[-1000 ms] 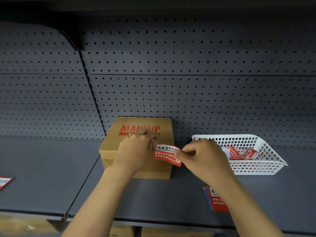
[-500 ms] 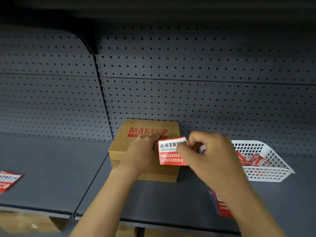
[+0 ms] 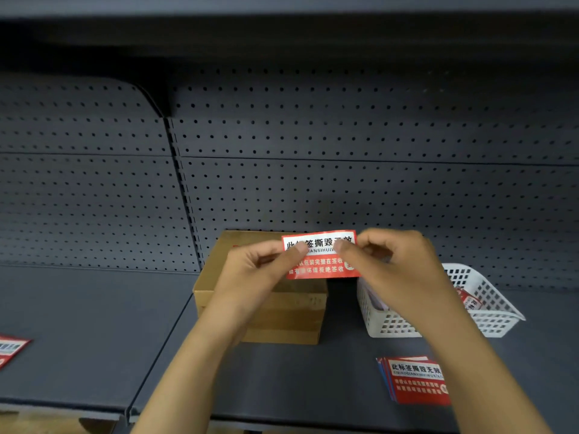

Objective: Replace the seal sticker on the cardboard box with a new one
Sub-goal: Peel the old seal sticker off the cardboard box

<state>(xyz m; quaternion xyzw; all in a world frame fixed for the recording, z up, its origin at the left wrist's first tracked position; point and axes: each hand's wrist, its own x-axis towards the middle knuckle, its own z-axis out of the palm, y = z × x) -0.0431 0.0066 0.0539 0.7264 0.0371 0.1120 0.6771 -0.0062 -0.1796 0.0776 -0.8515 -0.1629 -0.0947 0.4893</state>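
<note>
Head view of a seal-replacement step at a dark grey shelf [image 3: 282, 380] backed by perforated panelling. The left hand [image 3: 260, 277] and the right hand [image 3: 398, 270] hold a red-and-white seal sticker [image 3: 319, 255] between them in the air, printed face toward the camera; the fingers of each hand pinch one end of it, thumb in front and the other fingers behind. The sticker hangs just above and in front of the cardboard box [image 3: 282, 311], which stands on the shelf against the back panel, its top largely hidden by the hands. A white plastic basket [image 3: 488, 308] holding more red stickers sits just beside the box to the right, and a stack of red stickers [image 3: 413, 380] lies on the shelf nearer the camera; one further sticker [image 3: 9, 349] lies at the far left edge. Whether a backing sheet is attached cannot be told. The step in hand appears to be preparing the sticker for application. Done well, it is probably kept taut and level, aligned across the box's closing seam, and pressed down from one end to avoid creases.
</note>
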